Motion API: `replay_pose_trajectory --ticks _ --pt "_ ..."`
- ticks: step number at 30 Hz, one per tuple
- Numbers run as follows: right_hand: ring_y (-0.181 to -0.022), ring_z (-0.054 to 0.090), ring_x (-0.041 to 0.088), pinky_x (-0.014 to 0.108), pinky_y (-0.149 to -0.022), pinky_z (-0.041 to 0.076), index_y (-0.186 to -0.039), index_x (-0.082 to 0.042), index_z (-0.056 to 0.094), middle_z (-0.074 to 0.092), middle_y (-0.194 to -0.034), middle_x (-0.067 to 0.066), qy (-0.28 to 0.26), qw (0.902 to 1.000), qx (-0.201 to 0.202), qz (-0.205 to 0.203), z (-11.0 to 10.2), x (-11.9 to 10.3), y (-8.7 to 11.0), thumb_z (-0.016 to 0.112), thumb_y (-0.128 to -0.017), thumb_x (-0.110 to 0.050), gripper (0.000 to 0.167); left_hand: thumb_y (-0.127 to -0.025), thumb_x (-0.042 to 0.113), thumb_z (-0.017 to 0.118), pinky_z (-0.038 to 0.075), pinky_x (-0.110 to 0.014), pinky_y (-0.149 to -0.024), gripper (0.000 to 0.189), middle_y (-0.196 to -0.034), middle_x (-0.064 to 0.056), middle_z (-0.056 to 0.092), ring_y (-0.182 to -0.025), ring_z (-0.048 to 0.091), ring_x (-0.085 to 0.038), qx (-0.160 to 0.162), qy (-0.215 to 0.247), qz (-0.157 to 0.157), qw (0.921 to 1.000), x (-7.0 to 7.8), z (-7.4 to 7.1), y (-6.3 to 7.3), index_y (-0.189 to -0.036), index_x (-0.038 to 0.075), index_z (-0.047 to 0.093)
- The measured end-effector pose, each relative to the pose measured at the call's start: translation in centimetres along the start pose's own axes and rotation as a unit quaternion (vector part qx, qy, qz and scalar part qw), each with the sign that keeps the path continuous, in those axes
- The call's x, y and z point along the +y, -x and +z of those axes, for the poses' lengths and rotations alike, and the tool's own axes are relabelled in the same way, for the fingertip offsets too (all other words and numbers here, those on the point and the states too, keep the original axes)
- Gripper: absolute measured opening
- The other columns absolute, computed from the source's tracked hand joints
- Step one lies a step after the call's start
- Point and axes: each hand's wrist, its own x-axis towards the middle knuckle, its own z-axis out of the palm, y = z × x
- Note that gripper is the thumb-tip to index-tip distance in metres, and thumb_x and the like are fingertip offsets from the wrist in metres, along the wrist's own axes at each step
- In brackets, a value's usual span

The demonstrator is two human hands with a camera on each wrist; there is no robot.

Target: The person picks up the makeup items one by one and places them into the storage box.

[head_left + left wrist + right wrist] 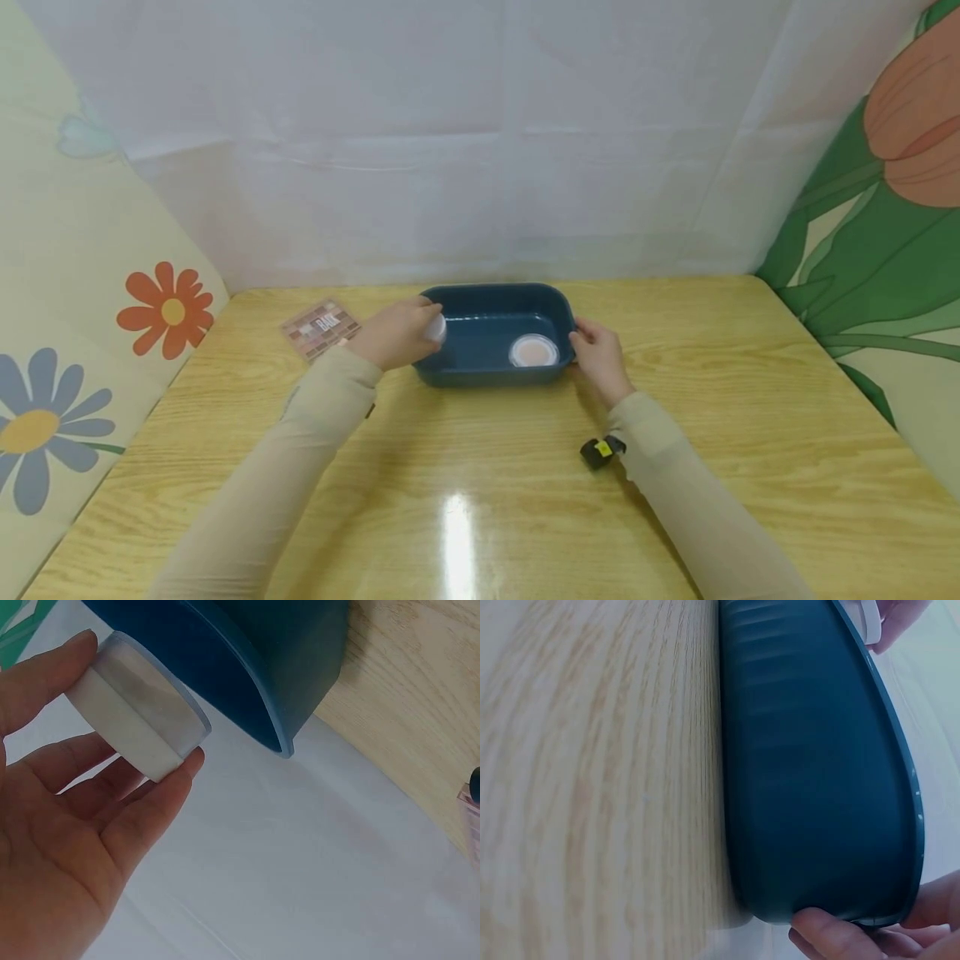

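Note:
A dark blue rectangular bin (480,379) rests on the table. My left hand (401,329) pinches a small round jar (139,705) between thumb and fingers, at the bin's left end. The jar has a white band or lid and a clear side, and it is tilted close to the rim in the left wrist view. Inside the bin, at the front right, lies a round container (534,351) with a pale pink middle and a whitish edge. My right hand (598,354) grips the bin's right end, thumb at the rim and fingers against the outer wall.
A flat pinkish-brown patterned palette box (321,329) with white lettering lies left of the bin, partly behind the left forearm. The yellow wood-grain table (675,325) meets a white cloth backdrop (450,192) behind the bin. Flower-printed panels (172,312) flank both sides.

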Motion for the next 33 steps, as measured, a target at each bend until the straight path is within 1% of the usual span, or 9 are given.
replay_pose_trajectory --ticks 10,14,15,17,20,22,24,29,33 --pt "-0.126 0.047 0.036 0.038 -0.084 0.056 -0.146 0.008 0.034 0.041 -0.144 0.028 0.002 1.0000 -0.007 -0.003 0.0 0.0 0.0 0.039 -0.102 -0.003 0.045 -0.089 0.016 0.069 0.050 -0.046 -0.094 0.058 -0.134 -0.028 0.050 -0.115 0.056 -0.039 -0.031 -0.001 -0.011 0.9995 0.4 0.0 -0.9 -0.136 -0.011 0.048" --pt "-0.127 0.046 0.035 0.037 -0.085 0.056 -0.146 0.009 0.033 0.041 -0.144 0.028 0.005 0.9999 -0.006 -0.007 0.0 0.1 0.0 0.039 -0.102 -0.003 0.045 -0.088 0.015 0.070 0.049 -0.045 -0.096 0.059 -0.134 -0.028 0.050 -0.116 0.056 -0.039 -0.033 0.001 -0.007 0.9994 0.5 -0.1 -1.1 -0.136 -0.012 0.047" --pt "-0.126 0.047 0.034 0.035 -0.084 0.056 -0.146 0.009 0.033 0.041 -0.144 0.028 0.006 0.9999 -0.006 -0.008 0.0 0.1 0.0 0.039 -0.102 -0.003 0.045 -0.088 0.015 0.070 0.049 -0.045 -0.096 0.059 -0.133 -0.028 0.051 -0.116 0.056 -0.038 -0.033 0.000 -0.005 0.9994 0.5 -0.1 -1.1 -0.136 -0.012 0.047" --pt "-0.119 0.053 0.032 0.031 -0.076 0.058 -0.144 0.010 0.035 0.044 -0.141 0.029 0.004 0.9999 0.000 -0.013 0.1 0.2 0.0 0.040 -0.102 -0.002 0.044 -0.088 0.015 0.070 0.049 -0.045 -0.096 0.059 -0.133 -0.028 0.051 -0.115 0.056 -0.038 -0.035 0.001 -0.003 0.9994 0.5 -0.1 -1.3 -0.136 -0.012 0.047" --pt "-0.101 0.061 0.026 0.024 -0.063 0.057 -0.142 0.010 0.039 0.048 -0.136 0.031 0.001 0.9997 0.010 -0.021 0.2 0.3 0.0 0.041 -0.100 0.000 0.043 -0.088 0.015 0.070 0.050 -0.044 -0.094 0.060 -0.134 -0.028 0.050 -0.114 0.057 -0.037 -0.042 0.005 -0.004 0.9991 0.7 -0.1 -1.5 -0.137 -0.011 0.046" --pt "-0.091 0.063 0.023 0.023 -0.057 0.056 -0.141 0.011 0.041 0.050 -0.133 0.032 0.000 0.9995 0.017 -0.027 0.2 0.3 0.0 0.041 -0.100 0.001 0.042 -0.088 0.015 0.070 0.051 -0.044 -0.094 0.061 -0.134 -0.028 0.050 -0.113 0.057 -0.038 -0.046 0.004 -0.004 0.9989 0.8 -0.1 -1.6 -0.138 -0.011 0.046" --pt "-0.090 0.063 0.021 0.022 -0.056 0.055 -0.141 0.010 0.041 0.051 -0.132 0.032 0.000 0.9995 0.018 -0.027 0.2 0.3 0.0 0.041 -0.100 0.001 0.042 -0.089 0.015 0.070 0.050 -0.043 -0.094 0.061 -0.134 -0.027 0.050 -0.114 0.057 -0.037 -0.048 -0.003 -0.001 0.9988 0.9 0.0 -1.8 -0.138 -0.011 0.045" --pt "-0.096 0.062 0.024 0.024 -0.059 0.057 -0.142 0.010 0.040 0.050 -0.132 0.033 -0.004 0.9996 0.017 -0.024 0.1 0.1 0.0 0.041 -0.101 0.000 0.042 -0.089 0.016 0.070 0.051 -0.042 -0.093 0.060 -0.134 -0.027 0.050 -0.113 0.058 -0.036 -0.052 -0.013 0.007 0.9985 1.1 0.0 -2.2 -0.137 -0.010 0.046" --pt "-0.094 0.062 0.024 0.025 -0.060 0.057 -0.141 0.010 0.041 0.051 -0.132 0.032 -0.004 0.9996 0.017 -0.024 0.1 0.1 0.0 0.042 -0.101 0.000 0.042 -0.089 0.016 0.069 0.050 -0.043 -0.094 0.060 -0.135 -0.027 0.050 -0.114 0.057 -0.037 -0.058 -0.015 0.006 0.9982 1.2 0.1 -2.5 -0.138 -0.010 0.046"
